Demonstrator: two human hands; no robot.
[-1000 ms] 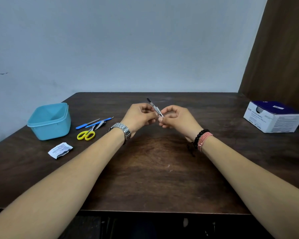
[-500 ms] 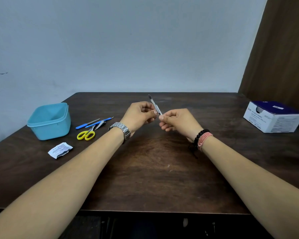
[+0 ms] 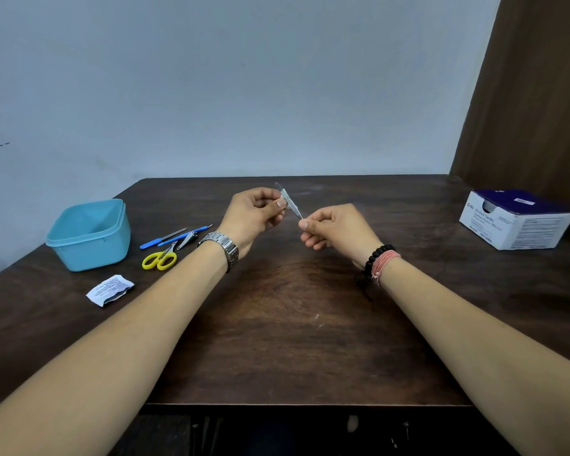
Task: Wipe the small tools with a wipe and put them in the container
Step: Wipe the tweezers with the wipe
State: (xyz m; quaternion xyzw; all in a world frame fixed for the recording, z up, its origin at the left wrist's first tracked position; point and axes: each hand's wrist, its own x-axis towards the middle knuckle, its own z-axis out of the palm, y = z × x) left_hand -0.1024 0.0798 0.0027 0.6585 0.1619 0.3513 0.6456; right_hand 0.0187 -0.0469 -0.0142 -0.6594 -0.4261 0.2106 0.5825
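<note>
A slim metal nail file (image 3: 291, 204) is held tilted above the middle of the table. My left hand (image 3: 254, 215) pinches it near its upper end. My right hand (image 3: 339, 228) pinches its lower tip with thumb and forefinger; whether a wipe sits between those fingers is hidden. The light blue container (image 3: 93, 255) stands open at the far left. Beside it lie yellow-handled scissors (image 3: 160, 258), a nail clipper (image 3: 187, 240) and two blue-handled tools (image 3: 165, 240).
A torn white wipe packet (image 3: 110, 289) lies in front of the container. A white and purple box (image 3: 515, 225) sits at the right edge. The dark wooden table (image 3: 283, 340) meets a wall at the back.
My right hand has slid down the file, away from my left hand, to its lower tip. The hands are now further apart and more of the file shows.
</note>
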